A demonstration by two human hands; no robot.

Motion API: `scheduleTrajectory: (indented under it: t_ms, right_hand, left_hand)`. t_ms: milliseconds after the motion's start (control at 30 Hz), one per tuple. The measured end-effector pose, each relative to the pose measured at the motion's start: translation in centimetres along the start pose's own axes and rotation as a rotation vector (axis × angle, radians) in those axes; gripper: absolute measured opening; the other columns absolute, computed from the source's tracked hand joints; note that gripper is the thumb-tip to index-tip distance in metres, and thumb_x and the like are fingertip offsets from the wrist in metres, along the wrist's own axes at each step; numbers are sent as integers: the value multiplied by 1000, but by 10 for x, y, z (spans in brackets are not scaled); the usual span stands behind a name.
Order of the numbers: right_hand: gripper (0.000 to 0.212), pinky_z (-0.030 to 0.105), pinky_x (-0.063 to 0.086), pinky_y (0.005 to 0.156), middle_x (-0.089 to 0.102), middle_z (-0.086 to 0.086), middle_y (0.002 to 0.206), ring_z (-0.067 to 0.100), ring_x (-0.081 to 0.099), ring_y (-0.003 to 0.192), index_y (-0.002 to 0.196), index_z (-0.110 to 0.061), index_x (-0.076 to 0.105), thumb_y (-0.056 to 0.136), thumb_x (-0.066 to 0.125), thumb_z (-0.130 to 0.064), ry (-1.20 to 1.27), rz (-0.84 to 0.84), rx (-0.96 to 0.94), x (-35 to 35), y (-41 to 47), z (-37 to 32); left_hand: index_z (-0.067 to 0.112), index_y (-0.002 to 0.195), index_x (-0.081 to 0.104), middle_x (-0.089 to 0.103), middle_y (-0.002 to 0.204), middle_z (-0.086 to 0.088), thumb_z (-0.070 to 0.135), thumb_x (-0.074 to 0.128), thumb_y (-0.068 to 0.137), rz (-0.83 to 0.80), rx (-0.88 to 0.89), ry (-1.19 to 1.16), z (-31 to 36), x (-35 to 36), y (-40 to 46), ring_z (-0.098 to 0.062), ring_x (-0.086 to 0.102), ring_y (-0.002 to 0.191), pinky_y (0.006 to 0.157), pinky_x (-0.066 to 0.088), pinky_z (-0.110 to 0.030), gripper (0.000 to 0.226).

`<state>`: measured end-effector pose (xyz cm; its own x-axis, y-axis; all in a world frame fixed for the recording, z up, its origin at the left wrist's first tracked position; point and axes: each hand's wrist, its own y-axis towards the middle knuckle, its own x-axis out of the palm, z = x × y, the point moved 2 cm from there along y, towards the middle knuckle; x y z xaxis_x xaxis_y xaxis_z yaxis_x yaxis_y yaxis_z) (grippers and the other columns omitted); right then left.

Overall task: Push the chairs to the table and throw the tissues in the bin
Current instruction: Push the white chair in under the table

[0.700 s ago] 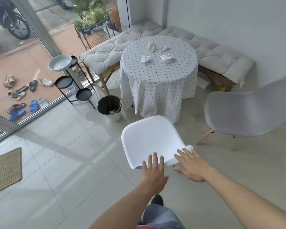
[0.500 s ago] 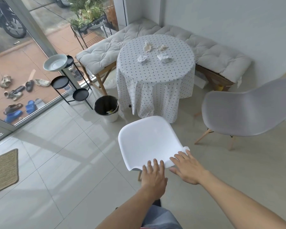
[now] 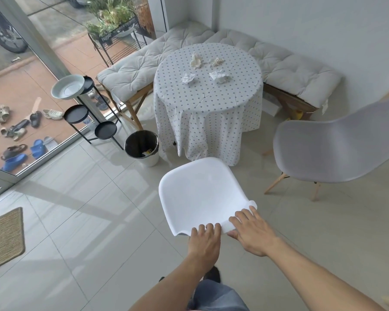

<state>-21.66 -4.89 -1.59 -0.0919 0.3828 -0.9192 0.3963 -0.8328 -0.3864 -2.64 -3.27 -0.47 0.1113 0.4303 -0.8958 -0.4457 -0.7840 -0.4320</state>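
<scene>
Both forearms reach forward and down from the bottom edge of the view, palms down. The left hand (image 3: 204, 243) sits at the near rim of the white chair (image 3: 202, 194), knuckles up, its fingers (image 3: 208, 227) close together and curled over the top edge of the backrest. The right hand (image 3: 253, 233) lies just beside it to the right, fingers slightly spread and laid flat on the same rim near the chair's right corner, thumb tucked under the edge. Both hands touch the white chair; whether the grip is tight cannot be told.

The white chair stands on the pale tiled floor (image 3: 76, 232), seat facing the round bench (image 3: 208, 86) draped in a dotted cloth. The chair's front edge is near the hanging cloth but apart from it.

A grey chair (image 3: 330, 149) with wooden legs stands to the right, well apart from the hands, turned side-on to the round bench and clear of it.

Four crumpled tissues (image 3: 220, 76) lie on the bench top, two nearer, two farther, all well beyond the fingers.

The bin (image 3: 142, 147), black-lined with a white base, stands on the floor just beside the bench's left side, some scrap visible inside. A cushioned seat (image 3: 290, 70) wraps the corner behind the round bench.
</scene>
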Motion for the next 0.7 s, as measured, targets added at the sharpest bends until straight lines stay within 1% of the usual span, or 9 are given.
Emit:
scheduleTrajectory:
  t_ms: [133, 233, 367, 500, 600, 700]
  right_hand:
    - [66, 51, 19, 122, 54, 7, 134, 30, 45, 126, 139, -18, 47, 103, 14, -62, -2, 27, 5, 0, 4, -3]
    - [64, 51, 21, 121, 55, 7, 132, 31, 46, 123, 137, -17, 49, 104, 16, -62, 3, 31, 12, -1, 12, -10]
    - [63, 50, 21, 118, 53, 7, 132, 32, 44, 122, 138, -18, 46, 105, 16, -62, 3, 14, 42, -9, 29, -22]
    - [61, 51, 22, 118, 53, 8, 132, 32, 44, 123, 138, -17, 45, 105, 18, -61, 12, 12, 88, -22, 54, -40]
    - [60, 52, 21, 118, 53, 10, 133, 33, 44, 124, 138, -15, 46, 106, 21, -59, 31, 16, 128, -33, 76, -54]
    - [57, 51, 23, 116, 55, 10, 130, 32, 45, 121, 135, -16, 48, 106, 23, -58, 45, 29, 162, -41, 99, -67]
  left_hand:
    - [8, 131, 39, 56, 110, -12, 9, 48, 92, 27, 27, 1, -9, -2, 0, -32, 53, 92, 75, 38, -43, 40]
    - [9, 129, 40, 55, 109, -11, 9, 49, 91, 9, 19, -1, -19, -4, 1, -33, 53, 92, 78, 41, -44, 39]
    - [10, 126, 41, 55, 109, -10, 8, 50, 87, -1, -8, 28, -39, -10, 5, -33, 53, 92, 82, 43, -44, 40]
    - [11, 121, 43, 56, 106, -8, 10, 50, 84, -7, -70, 55, -64, -18, 15, -32, 54, 91, 83, 41, -44, 38]
    - [12, 120, 45, 56, 106, -8, 11, 47, 84, -18, -113, 72, -86, -22, 28, -32, 54, 93, 88, 39, -46, 36]
    - [13, 118, 46, 55, 108, -8, 11, 45, 85, -31, -129, 72, -112, -23, 44, -35, 54, 99, 100, 38, -52, 34]
